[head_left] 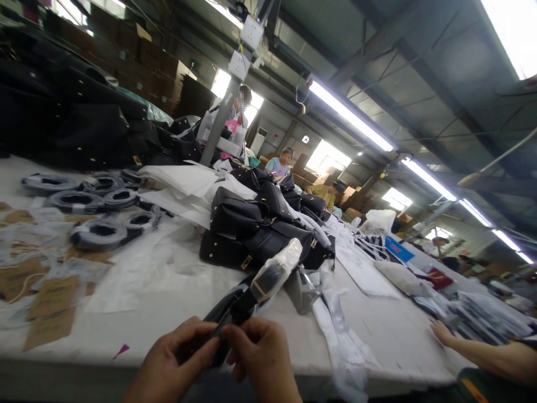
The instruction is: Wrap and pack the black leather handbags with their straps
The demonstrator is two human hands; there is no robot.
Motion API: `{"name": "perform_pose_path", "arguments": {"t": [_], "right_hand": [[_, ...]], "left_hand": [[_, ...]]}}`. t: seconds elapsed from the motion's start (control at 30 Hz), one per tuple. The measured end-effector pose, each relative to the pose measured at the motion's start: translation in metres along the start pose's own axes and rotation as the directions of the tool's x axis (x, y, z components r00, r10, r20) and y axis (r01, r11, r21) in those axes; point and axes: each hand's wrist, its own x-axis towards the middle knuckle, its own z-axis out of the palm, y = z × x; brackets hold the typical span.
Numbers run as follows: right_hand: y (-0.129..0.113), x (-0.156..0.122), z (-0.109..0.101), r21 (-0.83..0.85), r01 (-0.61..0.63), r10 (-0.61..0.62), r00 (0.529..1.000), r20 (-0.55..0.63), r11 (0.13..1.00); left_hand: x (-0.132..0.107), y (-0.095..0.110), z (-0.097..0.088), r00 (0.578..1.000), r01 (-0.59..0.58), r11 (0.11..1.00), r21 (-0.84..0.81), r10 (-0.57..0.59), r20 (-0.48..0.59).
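Note:
Near the front edge of the table, my left hand pinches a black strap between thumb and fingers. Right beside it, my right hand has thumb and fingertips closed on the same strap. Beyond my fingers, the strap runs up to a part wrapped in whitish, see-through film. Behind it lies a pile of black handbags with gold-coloured fittings. A grey, box-like holder stands just right of the wrapped part, with crumpled clear film hanging nearby.
Coiled, wrapped black straps and brown paper tags lie at left. White paper sheets sit by the bags. A large heap of black bags fills the back left. A co-worker's hand rests on the table at right.

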Motion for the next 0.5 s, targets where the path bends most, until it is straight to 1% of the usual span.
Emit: {"name": "perform_pose_path", "arguments": {"t": [0.03,0.1,0.17,0.23,0.33,0.43,0.5], "right_hand": [[0.004,0.0,-0.001,0.08,0.004,-0.008,0.999,0.042,0.997],[0.013,-0.001,-0.003,0.218,0.034,-0.061,0.991,0.121,0.975],[0.022,-0.002,-0.003,0.283,0.08,-0.127,0.98,0.151,0.956],[0.031,-0.003,-0.001,0.273,0.138,-0.178,0.976,0.125,0.952],[0.034,-0.006,0.007,0.176,0.198,-0.213,0.975,0.069,0.964],[0.03,-0.006,0.017,0.138,0.166,-0.176,0.982,0.068,0.976],[0.025,-0.005,0.022,0.139,0.138,-0.15,0.986,0.079,0.981]], "left_hand": [[0.0,0.002,0.0,0.999,0.037,0.999,-0.035,-0.037,0.015],[0.0,0.006,-0.001,0.994,0.106,0.989,-0.105,-0.102,0.043],[0.0,0.009,0.0,0.985,0.171,0.972,-0.159,-0.164,0.06],[-0.002,0.011,0.0,0.974,0.226,0.956,-0.188,-0.216,0.071],[-0.005,0.011,0.0,0.955,0.292,0.936,-0.196,-0.276,0.109],[-0.006,0.01,-0.002,0.934,0.347,0.922,-0.172,-0.324,0.149],[-0.006,0.011,-0.005,0.936,0.336,0.929,-0.156,-0.311,0.163]]}}
